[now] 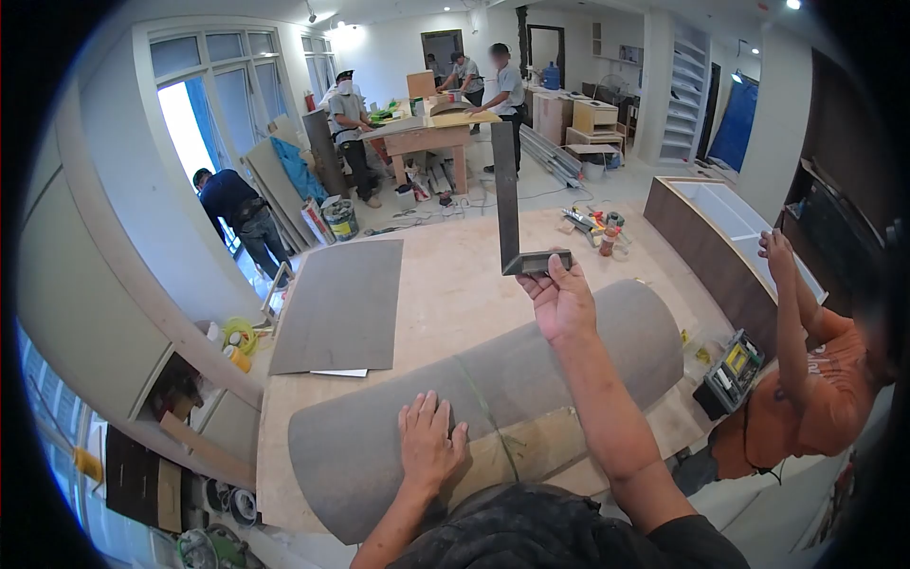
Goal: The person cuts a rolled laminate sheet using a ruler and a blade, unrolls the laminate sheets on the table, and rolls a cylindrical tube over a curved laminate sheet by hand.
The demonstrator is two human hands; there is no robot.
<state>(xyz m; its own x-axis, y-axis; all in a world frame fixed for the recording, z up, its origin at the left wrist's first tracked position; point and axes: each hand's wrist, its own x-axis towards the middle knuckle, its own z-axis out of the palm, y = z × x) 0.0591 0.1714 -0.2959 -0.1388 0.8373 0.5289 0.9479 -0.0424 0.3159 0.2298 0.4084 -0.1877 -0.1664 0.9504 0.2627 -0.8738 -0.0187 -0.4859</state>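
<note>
My right hand [561, 302] holds up a try square [507, 194] by its short stock, with the long dark blade pointing away from me. Beneath my hands lies a large roll of grey sheet [559, 353], bound with a thin green string [482, 403]. My left hand [431, 438] rests on top of the roll, fingers laid out on its surface and nothing gripped. Farther left, a flat grey sheet [343, 299] lies on the wooden worktable [445, 308], with a white piece [347, 373] showing under its near edge.
Bottles and small tools [605, 232] sit at the table's far right. A long brown cabinet carcass [711, 237] stands beside a person in orange [806, 398] on the right, near an open toolbox [730, 375]. Several people work around another bench [431, 142] behind.
</note>
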